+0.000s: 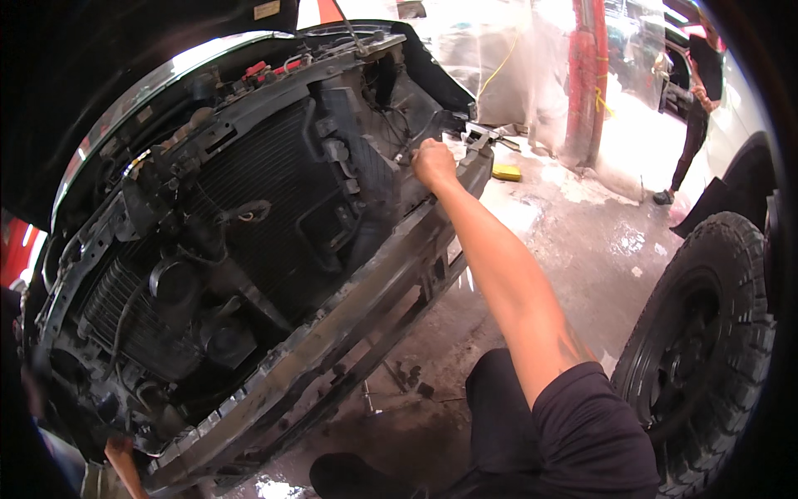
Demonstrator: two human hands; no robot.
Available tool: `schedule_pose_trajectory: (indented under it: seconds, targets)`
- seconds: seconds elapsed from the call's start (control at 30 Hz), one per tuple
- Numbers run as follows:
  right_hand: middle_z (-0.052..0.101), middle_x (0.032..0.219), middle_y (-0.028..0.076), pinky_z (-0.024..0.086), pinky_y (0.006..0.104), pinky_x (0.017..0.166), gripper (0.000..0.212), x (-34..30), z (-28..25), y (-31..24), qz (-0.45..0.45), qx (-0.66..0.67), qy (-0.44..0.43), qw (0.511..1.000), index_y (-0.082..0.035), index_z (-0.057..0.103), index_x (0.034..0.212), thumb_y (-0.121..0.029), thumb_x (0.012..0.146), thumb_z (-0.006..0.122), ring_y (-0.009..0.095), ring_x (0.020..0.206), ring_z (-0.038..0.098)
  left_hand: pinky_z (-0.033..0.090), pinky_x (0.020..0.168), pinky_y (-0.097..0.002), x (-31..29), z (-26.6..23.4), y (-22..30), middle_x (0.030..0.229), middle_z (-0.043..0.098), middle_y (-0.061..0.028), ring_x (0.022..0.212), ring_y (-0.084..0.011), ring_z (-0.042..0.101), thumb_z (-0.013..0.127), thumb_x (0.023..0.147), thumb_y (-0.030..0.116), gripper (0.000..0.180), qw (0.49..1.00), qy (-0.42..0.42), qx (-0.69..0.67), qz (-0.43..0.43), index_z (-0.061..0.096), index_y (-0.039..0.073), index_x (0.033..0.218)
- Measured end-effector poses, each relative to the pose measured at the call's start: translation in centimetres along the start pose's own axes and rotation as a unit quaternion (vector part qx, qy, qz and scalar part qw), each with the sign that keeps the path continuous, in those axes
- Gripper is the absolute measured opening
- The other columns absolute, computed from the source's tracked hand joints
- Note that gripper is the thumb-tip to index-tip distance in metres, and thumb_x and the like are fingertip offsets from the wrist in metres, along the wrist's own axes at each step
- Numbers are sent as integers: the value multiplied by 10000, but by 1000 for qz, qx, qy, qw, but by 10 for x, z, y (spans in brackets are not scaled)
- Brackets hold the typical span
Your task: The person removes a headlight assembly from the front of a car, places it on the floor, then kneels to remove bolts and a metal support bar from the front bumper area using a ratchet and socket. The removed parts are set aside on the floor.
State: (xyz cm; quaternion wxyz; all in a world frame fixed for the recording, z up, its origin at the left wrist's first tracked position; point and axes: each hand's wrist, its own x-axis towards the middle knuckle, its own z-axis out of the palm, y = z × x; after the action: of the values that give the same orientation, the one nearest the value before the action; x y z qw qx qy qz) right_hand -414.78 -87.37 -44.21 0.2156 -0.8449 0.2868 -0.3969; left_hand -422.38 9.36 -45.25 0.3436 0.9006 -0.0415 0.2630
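In front of me is a car's bare front end, with its radiator [266, 179] and hoses exposed. A long bumper beam [332, 333] runs slantwise below it, from lower left to upper right. My right hand [434, 166] is at the beam's far right end with its fingers curled closed. Whatever it grips there, if anything, is hidden. Down at the lower left edge, my left hand [119, 452] is by the beam's other end. Its fingers are too dark and small to make out.
The raised hood [150, 75] hangs over the engine bay. A big off-road tyre [706, 324] stands close on my right. Farther off are a red post [586, 83], a yellow object [506, 172] on the floor and a person [702, 91] in dark clothes.
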Motion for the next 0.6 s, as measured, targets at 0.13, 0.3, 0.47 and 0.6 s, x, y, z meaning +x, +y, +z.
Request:
schedule_pose_trajectory:
  seconds: [0.13, 0.3, 0.47, 0.6]
  targets:
    - [683, 986, 275, 541, 479, 858, 309, -8, 1, -9, -31, -21, 0, 999, 20, 683, 939, -248, 795, 738, 432, 958, 668, 397, 642, -300, -10, -3, 10, 741, 543, 1, 719, -99, 480, 650, 907, 68, 147, 995, 91, -20, -22, 576, -16, 812]
    - [665, 962, 286, 523, 506, 834, 300, 6, 12, 12, -76, -10, 44, 996, 20, 652, 906, -219, 778, 781, 448, 957, 651, 396, 657, -296, -11, -2, 22, 764, 554, 3, 730, -102, 492, 647, 934, 128, 182, 998, 44, -12, -43, 601, -25, 848]
    - [687, 871, 258, 546, 491, 751, 252, 20, 19, 30, -113, -25, 74, 990, 49, 663, 848, -192, 822, 736, 439, 848, 678, 383, 641, -293, -11, 12, 47, 742, 538, 9, 718, -102, 471, 663, 902, 153, 216, 997, 27, 19, -63, 598, -37, 822]
    - [711, 838, 212, 569, 421, 691, 227, 30, 11, 30, -68, 41, -66, 995, 62, 682, 908, -135, 810, 734, 345, 750, 718, 365, 614, -302, -11, 0, 37, 724, 536, 4, 709, -98, 460, 628, 863, 143, 220, 997, -8, 31, -68, 587, -48, 762]
